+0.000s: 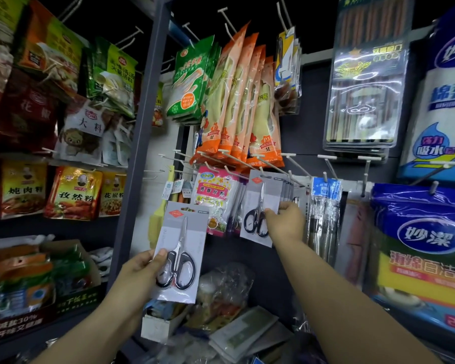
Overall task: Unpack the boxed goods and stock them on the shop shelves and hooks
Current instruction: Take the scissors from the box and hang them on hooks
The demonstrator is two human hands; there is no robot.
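Fingers pinch hung scissors card's edge (left hand grips another).

Legible print, head view:

- Dark red spice pouch, left rack: 花椒.
- White-labelled pouch beside it: 大料.
- Lower row, left rack: 炖肉料 pouch; 孜然粉 pouch; 花椒粉 pouch, last character partly cut off.
- Cardboard carton, bottom left: 减盐30%.
- Orange rubber-glove packs: "M"; the rightmost also "P3".
- Pink sachet bag: 芳香片剂.
- Blue sponge pack, right: 妙洁, 海绵百洁布 (last character partly cut off).
- White-and-blue roll pack: 吸水.
- Scissors cards: print too small to read.
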